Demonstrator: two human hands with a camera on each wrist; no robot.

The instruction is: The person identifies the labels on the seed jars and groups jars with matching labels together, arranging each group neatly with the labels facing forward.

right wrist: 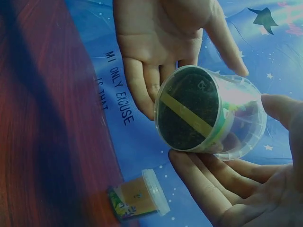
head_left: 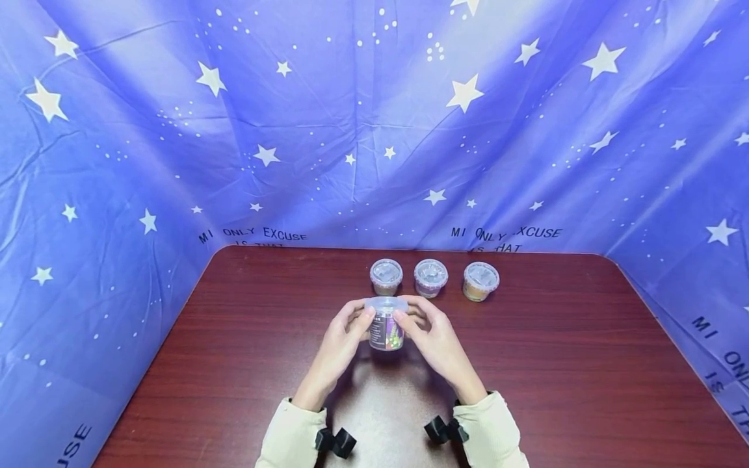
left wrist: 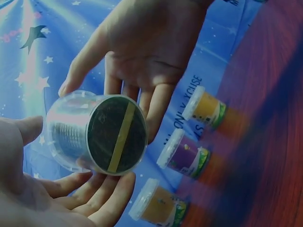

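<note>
Both hands hold a clear plastic tub (head_left: 386,328) above the table. Its label is black and purple, and it wears a translucent lid. From the left side my left hand (head_left: 345,335) grips it, and my right hand (head_left: 435,335) grips it from the right; the thumbs lie on the near face, near the lid. Fingers curl round the far side. Seen from below in the left wrist view, the tub's base (left wrist: 102,135) is dark with a yellow strip across it. The tub appears lifted, its base clear of the tabletop.
Behind the held tub, three smaller lidded cups stand in a row: a tan one (head_left: 386,277), a purple one (head_left: 430,278) and an orange one (head_left: 481,281). The dark red wooden table (head_left: 246,338) meets a blue star-printed curtain (head_left: 351,130) at its back and sides.
</note>
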